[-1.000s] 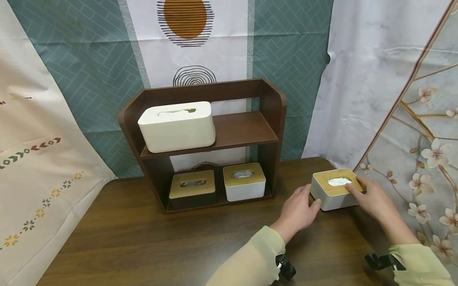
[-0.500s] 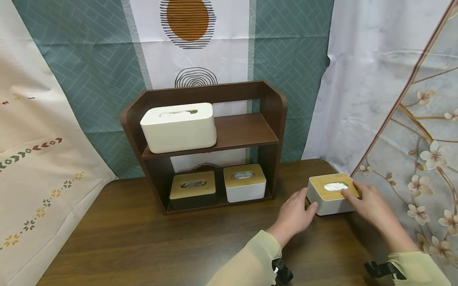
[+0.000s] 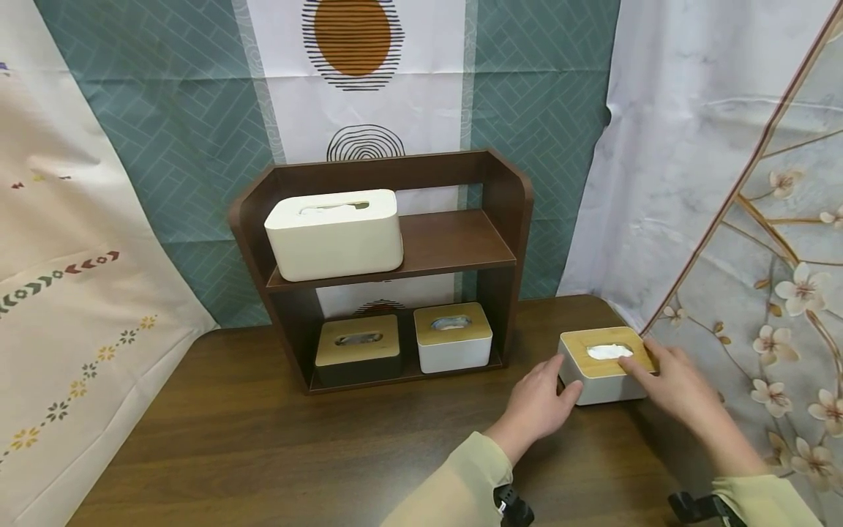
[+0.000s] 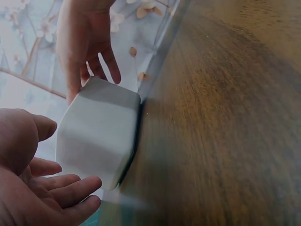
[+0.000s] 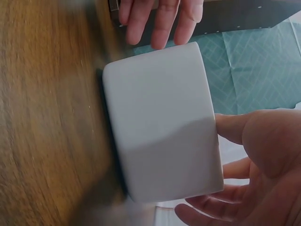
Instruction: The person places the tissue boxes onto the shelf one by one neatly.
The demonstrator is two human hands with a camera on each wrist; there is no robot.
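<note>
A white tissue box (image 3: pixel 609 390) with a bamboo lid sits on the right side of the brown table (image 3: pixel 316 468), tissue showing in its slot. My right hand (image 3: pixel 681 391) holds its right end, thumb on the lid and fingers along the end. At the other end, my left hand (image 3: pixel 535 402) has loosely extended fingers close beside the box wall. In the left wrist view, the left hand (image 4: pixel 42 188) stays beside the pale side of the box (image 4: pixel 96 132). From the right wrist, the thumb of the right hand (image 5: pixel 270 160) meets the lid edge of the box (image 5: pixel 162 122).
A dark brown two-tier shelf (image 3: pixel 454 241) stands at the back. Its upper tier carries a large cream tissue box (image 3: pixel 336 245); below are a dark bamboo-lidded box (image 3: pixel 358 351) and a small white one (image 3: pixel 454 344). A floral curtain (image 3: pixel 757 307) borders the right.
The bamboo-lidded tissue box has slid left and nearer to me, both hands moving along with it. The boxes on the shelf keep their places; the view has shifted slightly.
</note>
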